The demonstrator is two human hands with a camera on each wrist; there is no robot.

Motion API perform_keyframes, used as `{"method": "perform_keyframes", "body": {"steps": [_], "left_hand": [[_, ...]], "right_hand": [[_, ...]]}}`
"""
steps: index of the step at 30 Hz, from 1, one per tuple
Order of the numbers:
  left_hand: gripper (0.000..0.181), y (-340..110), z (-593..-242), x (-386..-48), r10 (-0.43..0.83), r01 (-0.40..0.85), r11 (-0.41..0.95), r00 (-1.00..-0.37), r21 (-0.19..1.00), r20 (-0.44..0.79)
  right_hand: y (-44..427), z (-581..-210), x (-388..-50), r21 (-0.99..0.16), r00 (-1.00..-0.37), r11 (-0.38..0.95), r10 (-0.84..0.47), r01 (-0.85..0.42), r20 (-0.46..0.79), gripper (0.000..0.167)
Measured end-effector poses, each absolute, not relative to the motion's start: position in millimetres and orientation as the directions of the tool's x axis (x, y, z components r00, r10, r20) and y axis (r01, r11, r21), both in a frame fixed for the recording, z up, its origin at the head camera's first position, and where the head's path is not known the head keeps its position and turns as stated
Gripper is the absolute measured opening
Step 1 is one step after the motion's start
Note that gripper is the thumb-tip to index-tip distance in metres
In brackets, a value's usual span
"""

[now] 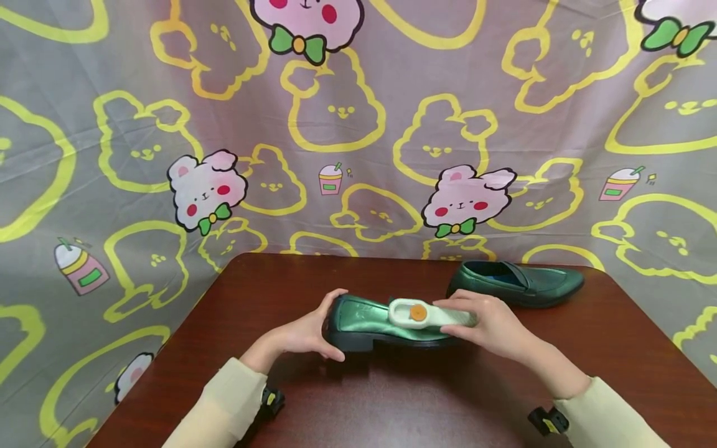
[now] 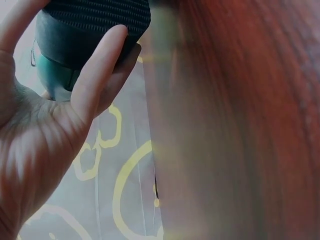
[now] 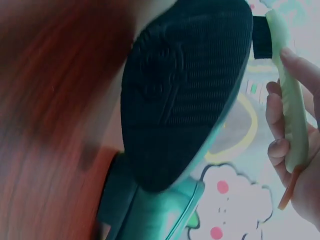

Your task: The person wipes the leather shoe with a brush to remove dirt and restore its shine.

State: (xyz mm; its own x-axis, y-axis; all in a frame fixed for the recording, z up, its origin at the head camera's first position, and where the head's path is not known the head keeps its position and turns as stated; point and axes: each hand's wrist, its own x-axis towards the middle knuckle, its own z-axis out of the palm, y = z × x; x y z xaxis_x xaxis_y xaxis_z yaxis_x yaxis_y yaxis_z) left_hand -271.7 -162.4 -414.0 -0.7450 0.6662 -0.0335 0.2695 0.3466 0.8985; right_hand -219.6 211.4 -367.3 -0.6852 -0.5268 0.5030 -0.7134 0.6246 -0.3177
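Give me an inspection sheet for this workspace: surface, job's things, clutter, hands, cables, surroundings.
Surface: dark brown table.
Job's things: held green shoe, raised off the table; pale brush over its upper, contact unclear; second green shoe upright on the table, farther back, right.
Clutter: nothing seen.
Hands: left hand grips the held shoe's heel end; right hand holds the brush.
Cables: nothing seen.
Surroundings: cloth printed with cartoon animals and cups.

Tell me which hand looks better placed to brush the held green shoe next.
The right hand, probably: its grip is on the brush, close to the held shoe. The left hand is taken up holding that shoe at its heel.
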Motion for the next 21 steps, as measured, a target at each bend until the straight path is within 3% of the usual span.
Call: {"method": "perform_keyframes", "body": {"steps": [5,9,17,21], "left_hand": [[0.113,-161.8,-413.5,-271.2,0.667,0.267,0.346,-0.745,0.900,-0.035],[0.114,-161.5,-413.3,-270.9,0.667,0.271,0.348,-0.744,0.897,-0.034],[0.114,-162.8,-413.0,-270.3,0.659,0.257,0.364,-0.750,0.895,-0.053],[0.113,-163.0,-413.4,-270.1,0.658,0.256,0.365,-0.751,0.895,-0.054]], "right_hand": [[221.2,-363.0,-227.6,-0.297,-0.737,0.718,-0.430,-0.629,0.521,0.038],[225.8,-361.4,-225.8,-0.269,-0.743,0.757,-0.392,-0.596,0.543,0.038],[221.4,-366.6,-204.9,-0.303,-0.637,0.579,-0.552,-0.757,0.538,0.041],[218.7,-370.0,-199.5,-0.282,-0.618,0.561,-0.606,-0.779,0.501,0.039]]}}
